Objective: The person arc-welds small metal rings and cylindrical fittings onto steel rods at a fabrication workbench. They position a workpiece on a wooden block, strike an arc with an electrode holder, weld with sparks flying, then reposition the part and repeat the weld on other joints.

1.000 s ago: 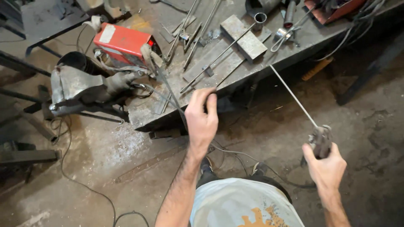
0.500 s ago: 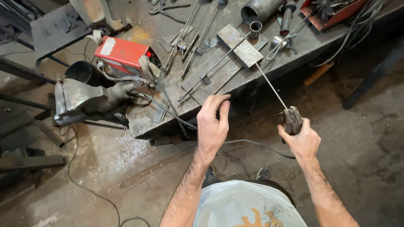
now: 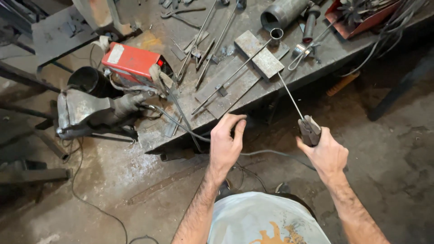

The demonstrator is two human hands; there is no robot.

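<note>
While right hand [image 3: 326, 153] grips electrode holder [image 3: 309, 130] | rod [image 3: 289, 96] slants tableward | left hand [image 3: 226, 143] open, empty

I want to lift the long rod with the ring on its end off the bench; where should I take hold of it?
Probably the bare lower stretch of the rod, taken from the near bench edge. It lies flat and slants toward that edge, its ring sits far back among clutter, and the left hand is open close by. The right hand is gripping the electrode holder.

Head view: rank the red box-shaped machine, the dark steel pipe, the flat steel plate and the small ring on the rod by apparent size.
1. Red machine.
2. Steel pipe and flat plate: look alike, and the pipe is cut off at the frame edge, so unranked.
3. Small ring.
</note>
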